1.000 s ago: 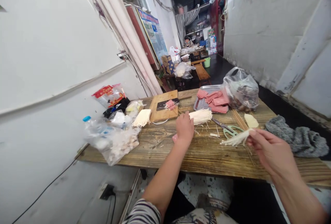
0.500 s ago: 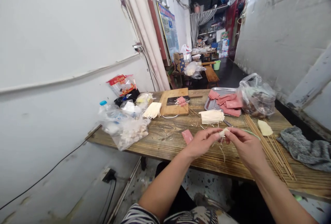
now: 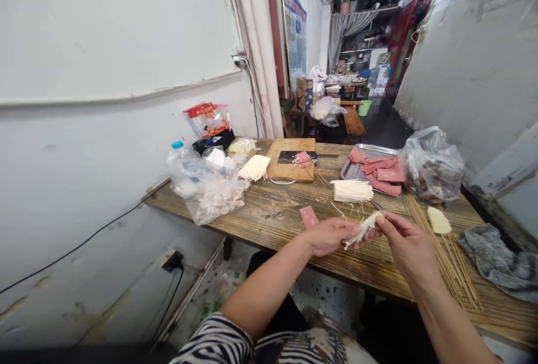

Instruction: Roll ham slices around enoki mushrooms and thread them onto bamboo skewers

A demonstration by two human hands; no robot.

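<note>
Between my two hands, over the table's near edge, is a small bunch of enoki mushrooms (image 3: pixel 365 229). My left hand (image 3: pixel 332 236) pinches its lower left end, where thin strands stick out. The fingers of my right hand (image 3: pixel 406 240) close on its upper right end. A pink slice of meat (image 3: pixel 308 216) lies on the wood just beyond my left hand. Past my hands rests a larger cut block of enoki (image 3: pixel 351 190), with loose strands scattered before it. Bamboo skewers (image 3: pixel 437 257) lie to the right of my right hand, beside a pale yellow piece (image 3: pixel 439 220).
On the wooden table (image 3: pixel 269 212) stand a cutting board (image 3: pixel 275 159) with a knife (image 3: pixel 288 156) and a meat-wrapped enoki roll (image 3: pixel 304 159). A metal tray (image 3: pixel 351 167) holds pink slices beside a plastic bag (image 3: pixel 432 162). Bags (image 3: pixel 210 196) sit left, a grey cloth (image 3: pixel 500 257) right. A person sits far back.
The view has turned slightly left. The enoki bunch in my hands now shows more of its length, stretched between my fingers; before, it was mostly covered by them.
</note>
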